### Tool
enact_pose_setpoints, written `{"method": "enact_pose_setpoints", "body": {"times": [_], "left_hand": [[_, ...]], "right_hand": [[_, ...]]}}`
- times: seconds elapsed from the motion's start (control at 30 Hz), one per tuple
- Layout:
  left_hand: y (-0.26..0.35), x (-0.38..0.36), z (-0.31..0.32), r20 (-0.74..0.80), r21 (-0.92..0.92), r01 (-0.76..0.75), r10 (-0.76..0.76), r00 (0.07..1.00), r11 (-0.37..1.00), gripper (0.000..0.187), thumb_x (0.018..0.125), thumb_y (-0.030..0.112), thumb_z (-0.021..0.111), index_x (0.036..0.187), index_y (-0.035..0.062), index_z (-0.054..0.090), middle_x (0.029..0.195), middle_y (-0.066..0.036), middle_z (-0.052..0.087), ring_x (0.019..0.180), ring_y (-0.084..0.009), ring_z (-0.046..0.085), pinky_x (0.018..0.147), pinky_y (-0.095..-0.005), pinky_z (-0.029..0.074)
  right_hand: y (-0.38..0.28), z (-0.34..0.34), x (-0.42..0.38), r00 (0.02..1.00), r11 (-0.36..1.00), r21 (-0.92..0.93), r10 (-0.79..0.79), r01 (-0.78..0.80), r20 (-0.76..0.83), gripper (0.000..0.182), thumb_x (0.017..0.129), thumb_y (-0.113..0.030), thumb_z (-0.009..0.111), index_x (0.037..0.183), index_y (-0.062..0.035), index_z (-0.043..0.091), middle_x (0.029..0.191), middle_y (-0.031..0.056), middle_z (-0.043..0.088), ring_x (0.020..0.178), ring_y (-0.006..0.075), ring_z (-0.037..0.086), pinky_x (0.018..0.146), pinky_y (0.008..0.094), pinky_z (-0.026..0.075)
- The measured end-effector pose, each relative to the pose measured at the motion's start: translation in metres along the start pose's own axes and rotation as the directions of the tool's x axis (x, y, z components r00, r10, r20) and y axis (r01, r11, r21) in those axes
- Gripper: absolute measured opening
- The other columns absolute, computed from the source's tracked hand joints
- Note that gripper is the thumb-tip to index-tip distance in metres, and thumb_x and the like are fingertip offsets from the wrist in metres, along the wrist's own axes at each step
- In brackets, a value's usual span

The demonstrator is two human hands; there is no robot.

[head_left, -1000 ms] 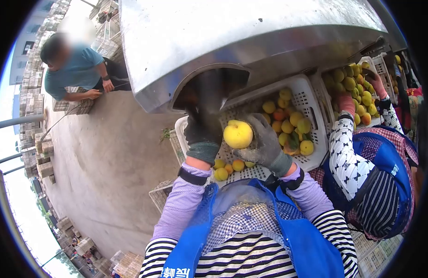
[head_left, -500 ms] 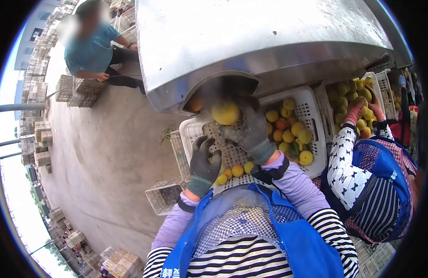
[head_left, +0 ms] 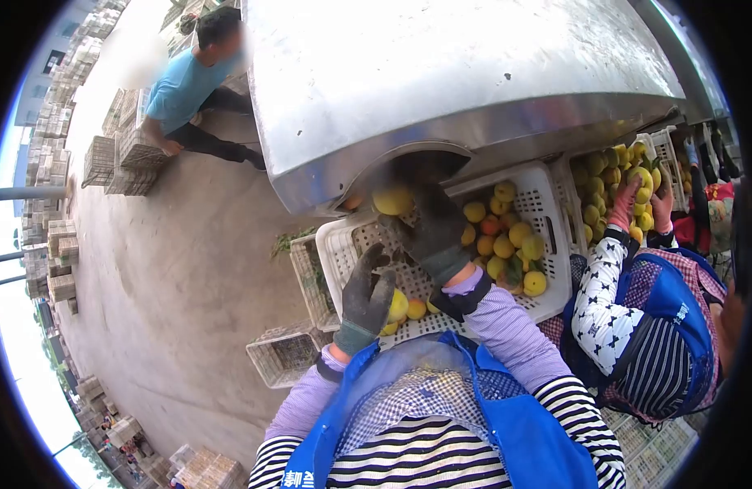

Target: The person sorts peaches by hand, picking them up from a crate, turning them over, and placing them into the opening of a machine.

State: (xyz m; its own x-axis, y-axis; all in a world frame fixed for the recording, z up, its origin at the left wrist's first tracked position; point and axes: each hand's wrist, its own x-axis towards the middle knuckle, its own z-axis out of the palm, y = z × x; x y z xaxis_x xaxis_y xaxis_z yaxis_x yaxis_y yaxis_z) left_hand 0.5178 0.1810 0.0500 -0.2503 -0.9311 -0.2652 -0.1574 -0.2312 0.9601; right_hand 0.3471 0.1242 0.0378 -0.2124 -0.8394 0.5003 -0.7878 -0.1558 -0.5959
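Observation:
My left hand [head_left: 365,297], in a dark glove, is over the left side of a white crate [head_left: 559,281], fingers apart and slightly curled. A yellow fruit [head_left: 398,306] is close beside it in the crate. My right hand [head_left: 435,234], also gloved, reaches to the rounded opening of a metal machine [head_left: 466,57]. Another yellow fruit [head_left: 392,200] sits at that opening, just left of the right hand. Shadow and blur hide the right fingertips, so their grip is unclear. Several yellow and reddish fruits [head_left: 518,235] lie in the crate's right part.
At right, a co-worker's gloved hands [head_left: 626,200] handle fruit over another crate [head_left: 573,200]. A person in a blue shirt [head_left: 184,88] is at upper left by stacked crates [head_left: 137,151]. A crate [head_left: 282,359] stands on the floor left of me.
The view has shifted slightly. A larger yellow fruit now shows beside my left hand. The person in blue leans further right, and the co-worker's hands have lifted a fruit.

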Motion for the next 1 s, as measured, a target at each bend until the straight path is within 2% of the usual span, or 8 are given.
{"method": "enact_pose_setpoints", "body": {"times": [0.3, 0.4, 0.5, 0.6, 0.7, 0.8, 0.9, 1.0], "left_hand": [[-0.022, -0.002, -0.035, -0.051, -0.036, 0.035, -0.037, 0.998, 0.999, 0.046, 0.093, 0.009, 0.059, 0.136, -0.0016, 0.049, 0.115, -0.014, 0.063, 0.097, -0.017, 0.062, 0.083, -0.0304, 0.052], [-0.027, -0.003, -0.036, -0.063, -0.066, 0.02, -0.025, 0.998, 0.998, 0.044, 0.094, 0.009, 0.059, 0.136, -0.0014, 0.049, 0.115, -0.013, 0.063, 0.1, -0.0165, 0.061, 0.084, -0.0301, 0.052], [-0.032, -0.006, -0.038, -0.085, -0.147, 0.043, -0.056, 0.995, 0.988, 0.043, 0.095, 0.008, 0.059, 0.136, -0.0009, 0.05, 0.116, -0.013, 0.063, 0.101, -0.0162, 0.06, 0.085, -0.0299, 0.052], [-0.04, -0.007, -0.036, -0.072, -0.19, 0.1, -0.115, 0.991, 0.977, 0.043, 0.094, 0.008, 0.06, 0.135, -0.0007, 0.051, 0.116, -0.013, 0.063, 0.102, -0.0164, 0.06, 0.086, -0.0297, 0.051], [-0.036, -0.008, -0.035, -0.051, -0.164, 0.124, -0.134, 0.99, 0.979, 0.042, 0.094, 0.009, 0.06, 0.134, -0.0007, 0.052, 0.116, -0.014, 0.063, 0.103, -0.0168, 0.06, 0.088, -0.0295, 0.05], [-0.042, -0.011, -0.039, -0.052, -0.1, 0.07, -0.076, 0.996, 0.992, 0.04, 0.095, 0.007, 0.056, 0.133, -0.0024, 0.051, 0.115, -0.014, 0.063, 0.092, -0.0167, 0.062, 0.081, -0.029, 0.052], [-0.044, -0.01, -0.041, -0.055, -0.109, 0.069, -0.075, 0.996, 0.992, 0.041, 0.095, 0.006, 0.054, 0.134, -0.0035, 0.049, 0.115, -0.015, 0.063, 0.085, -0.0166, 0.063, 0.077, -0.0287, 0.053], [-0.024, -0.011, -0.043, -0.037, -0.235, 0.123, -0.135, 0.99, 0.964, 0.042, 0.097, 0.011, 0.054, 0.136, -0.0044, 0.048, 0.12, -0.016, 0.062, 0.101, -0.018, 0.06, 0.089, -0.0305, 0.049]], "right_hand": [[-0.005, 0.029, 0.033, 1.0, 0.981, -0.194, -0.015, 0.017, 0.01, 0.045, 0.075, -0.024, 0.075, 0.115, -0.0053, 0.062, 0.09, 0.0153, 0.068, 0.079, 0.0351, 0.067, 0.065, 0.0441, 0.053], [-0.004, 0.01, 0.036, 0.969, 0.971, -0.146, 0.209, -0.19, 0.133, 0.048, 0.075, -0.035, 0.078, 0.115, -0.0119, 0.062, 0.101, 0.0126, 0.066, 0.082, 0.0343, 0.067, 0.067, 0.0462, 0.055], [-0.03, -0.016, 0.034, 0.992, 0.991, -0.037, -0.128, 0.128, 0.003, 0.041, 0.082, -0.035, 0.072, 0.114, -0.0115, 0.063, 0.103, 0.0136, 0.067, 0.082, 0.0326, 0.068, 0.065, 0.0465, 0.055], [-0.038, 0.019, 0.026, 0.89, 0.958, -0.267, 0.028, 0.106, 0.455, 0.029, 0.085, -0.03, 0.066, 0.108, -0.0116, 0.067, 0.1, 0.0136, 0.069, 0.082, 0.0302, 0.069, 0.069, 0.0474, 0.054], [-0.026, 0.06, 0.052, 0.845, 0.93, -0.293, -0.035, 0.223, 0.533, 0.023, 0.085, -0.027, 0.064, 0.1, -0.0116, 0.071, 0.094, 0.0139, 0.07, 0.081, 0.0297, 0.069, 0.075, 0.0487, 0.052], [-0.025, 0.059, 0.057, 0.864, 0.98, -0.07, -0.131, 0.188, 0.486, 0.021, 0.083, -0.027, 0.063, 0.092, -0.0102, 0.073, 0.088, 0.0152, 0.07, 0.083, 0.0309, 0.068, 0.079, 0.0498, 0.05], [-0.023, 0.06, 0.059, 0.789, 0.941, -0.305, 0.075, 0.146, 0.61, 0.03, 0.081, -0.026, 0.069, 0.103, -0.0066, 0.069, 0.1, 0.0173, 0.069, 0.092, 0.0319, 0.067, 0.079, 0.0479, 0.05], [-0.027, 0.0, 0.031, 0.984, 0.994, -0.02, -0.102, 0.106, 0.145, 0.053, 0.075, -0.024, 0.078, 0.12, -0.0032, 0.059, 0.116, 0.0172, 0.065, 0.103, 0.0335, 0.065, 0.085, 0.0452, 0.051]]}}
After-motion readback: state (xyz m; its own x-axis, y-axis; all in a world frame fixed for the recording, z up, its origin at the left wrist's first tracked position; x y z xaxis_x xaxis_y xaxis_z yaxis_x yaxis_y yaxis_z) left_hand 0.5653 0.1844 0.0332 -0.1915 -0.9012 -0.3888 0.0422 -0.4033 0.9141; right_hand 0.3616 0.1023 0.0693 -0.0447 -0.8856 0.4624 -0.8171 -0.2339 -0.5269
